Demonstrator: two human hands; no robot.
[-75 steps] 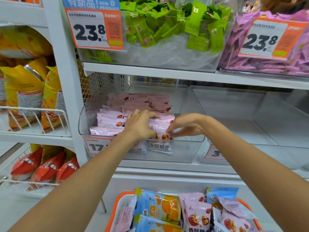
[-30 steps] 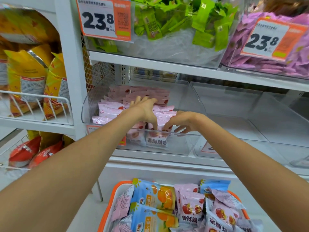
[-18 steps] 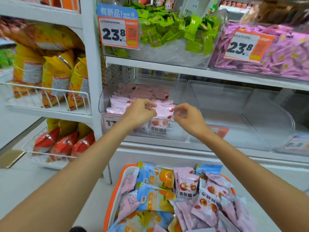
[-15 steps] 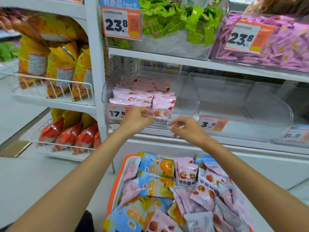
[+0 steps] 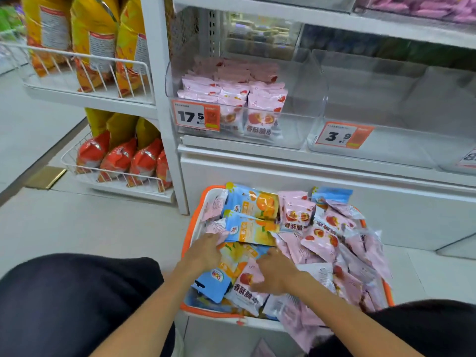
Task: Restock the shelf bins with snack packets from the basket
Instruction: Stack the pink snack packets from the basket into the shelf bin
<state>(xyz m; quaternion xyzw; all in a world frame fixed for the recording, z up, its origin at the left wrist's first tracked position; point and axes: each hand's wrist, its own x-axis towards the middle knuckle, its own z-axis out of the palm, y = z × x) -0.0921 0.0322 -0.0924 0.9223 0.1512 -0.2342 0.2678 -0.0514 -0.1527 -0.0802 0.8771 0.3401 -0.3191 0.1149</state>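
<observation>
An orange-rimmed basket (image 5: 192,229) stands on the floor below the shelf, heaped with pink snack packets (image 5: 319,235) and blue-and-orange packets (image 5: 251,203). My left hand (image 5: 204,252) lies flat on the packets at the basket's left side, its fingers touching a pink one. Beside it, my right hand (image 5: 277,274) curls its fingers round the top edge of a pink packet (image 5: 244,288) near the front of the basket. Above, the clear shelf bin (image 5: 304,112) with the 17.5 price tag (image 5: 195,117) holds rows of the same pink packets (image 5: 265,106).
To the right of that bin is a clear bin (image 5: 386,99) tagged 3.9 (image 5: 343,135). Wire racks on the left hold yellow bags (image 5: 95,47) and red bags (image 5: 119,161). My dark-trousered knees (image 5: 77,292) flank the basket.
Both hands have left the shelf bin and dropped down into the basket. The view has tilted downward with them, and my right hand has taken hold of a pink packet.
</observation>
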